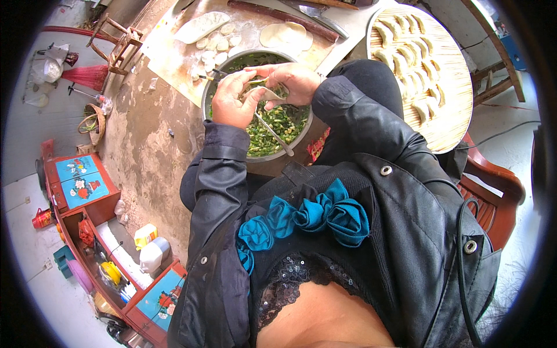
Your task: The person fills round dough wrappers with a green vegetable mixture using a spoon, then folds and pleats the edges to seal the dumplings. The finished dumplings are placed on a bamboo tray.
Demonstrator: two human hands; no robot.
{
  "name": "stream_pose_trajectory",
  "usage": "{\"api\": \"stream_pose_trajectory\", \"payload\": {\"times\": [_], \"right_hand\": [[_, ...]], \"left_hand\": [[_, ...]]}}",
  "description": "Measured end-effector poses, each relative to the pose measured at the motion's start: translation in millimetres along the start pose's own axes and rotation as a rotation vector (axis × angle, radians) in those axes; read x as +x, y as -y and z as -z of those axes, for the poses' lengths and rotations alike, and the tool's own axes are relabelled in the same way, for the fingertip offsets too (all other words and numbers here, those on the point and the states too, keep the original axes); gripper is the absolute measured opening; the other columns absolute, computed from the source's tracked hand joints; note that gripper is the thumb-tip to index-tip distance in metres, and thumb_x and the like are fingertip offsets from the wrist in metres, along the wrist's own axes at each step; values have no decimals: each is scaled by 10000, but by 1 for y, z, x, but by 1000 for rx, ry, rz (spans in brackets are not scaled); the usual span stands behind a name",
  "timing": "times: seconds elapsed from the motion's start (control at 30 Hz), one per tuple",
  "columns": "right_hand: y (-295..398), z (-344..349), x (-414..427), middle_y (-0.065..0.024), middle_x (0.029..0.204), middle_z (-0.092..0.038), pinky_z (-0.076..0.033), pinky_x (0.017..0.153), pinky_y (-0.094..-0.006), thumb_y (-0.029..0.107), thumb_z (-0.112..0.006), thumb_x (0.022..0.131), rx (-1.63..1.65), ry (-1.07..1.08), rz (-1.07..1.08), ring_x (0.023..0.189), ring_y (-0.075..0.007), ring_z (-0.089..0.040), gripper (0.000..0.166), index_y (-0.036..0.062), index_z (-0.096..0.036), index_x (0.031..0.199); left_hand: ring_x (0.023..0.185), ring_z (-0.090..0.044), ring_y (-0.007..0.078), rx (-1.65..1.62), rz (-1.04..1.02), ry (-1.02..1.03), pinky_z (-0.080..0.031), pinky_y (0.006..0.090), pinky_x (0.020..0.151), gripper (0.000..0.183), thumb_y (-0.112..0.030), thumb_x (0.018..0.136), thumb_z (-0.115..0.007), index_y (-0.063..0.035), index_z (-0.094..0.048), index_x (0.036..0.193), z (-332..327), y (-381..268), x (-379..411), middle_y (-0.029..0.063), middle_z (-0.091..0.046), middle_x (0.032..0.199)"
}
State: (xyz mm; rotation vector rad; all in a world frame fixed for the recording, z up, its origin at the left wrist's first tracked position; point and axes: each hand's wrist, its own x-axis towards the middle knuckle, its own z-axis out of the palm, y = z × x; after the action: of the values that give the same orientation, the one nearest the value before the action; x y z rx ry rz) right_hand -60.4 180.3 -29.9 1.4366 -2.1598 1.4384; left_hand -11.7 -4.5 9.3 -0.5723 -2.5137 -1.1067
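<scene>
Both my hands are over a metal bowl point(304, 138), holding a dumpling wrapper point(270, 94) between them. My left hand point(233, 101) pinches the wrapper's near edge with thumb and fingers. On the other side, my right hand point(300, 82) grips it with the fingers bent around it. A bit of green filling shows at the wrapper's top, while the rest is hidden by the fingers. Chopped green filling point(263, 141) lies in the bowl. A metal spoon point(275, 135) leans on the near rim, and dark chopsticks point(208, 78) stick out past the left rim.
Beyond the bowl, a floured board point(174, 74) carries small dough pieces point(222, 45), a long dough lump point(202, 27), flat wrappers point(283, 35) and a rolling pin point(283, 18). A knife point(322, 19) lies behind. At right, a round slatted tray point(452, 117) holds several rows of dumplings point(407, 54).
</scene>
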Motion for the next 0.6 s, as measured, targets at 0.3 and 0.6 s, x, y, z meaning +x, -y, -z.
{"api": "stream_pose_trajectory", "payload": {"times": [0.3,0.6], "right_hand": [[31,8,14,-62,1262,-492,-544,764,-318,14,-482,810,1404,-129,-930,1025,-168,-518,402,29,-526,1209],[0,0,3,-39,1339,-435,-522,802,-273,-55,-553,742,425,-15,-233,1099,-146,-467,470,25,-527,1205]], "left_hand": [[926,-596,249,97,-64,-16,-462,336,837,300,-160,724,-733,-49,-659,993,-1,-3,3,113,-639,976],[890,-587,290,40,-33,-26,-469,369,798,311,-202,689,-742,-69,-663,959,-2,-7,5,117,-631,917]]}}
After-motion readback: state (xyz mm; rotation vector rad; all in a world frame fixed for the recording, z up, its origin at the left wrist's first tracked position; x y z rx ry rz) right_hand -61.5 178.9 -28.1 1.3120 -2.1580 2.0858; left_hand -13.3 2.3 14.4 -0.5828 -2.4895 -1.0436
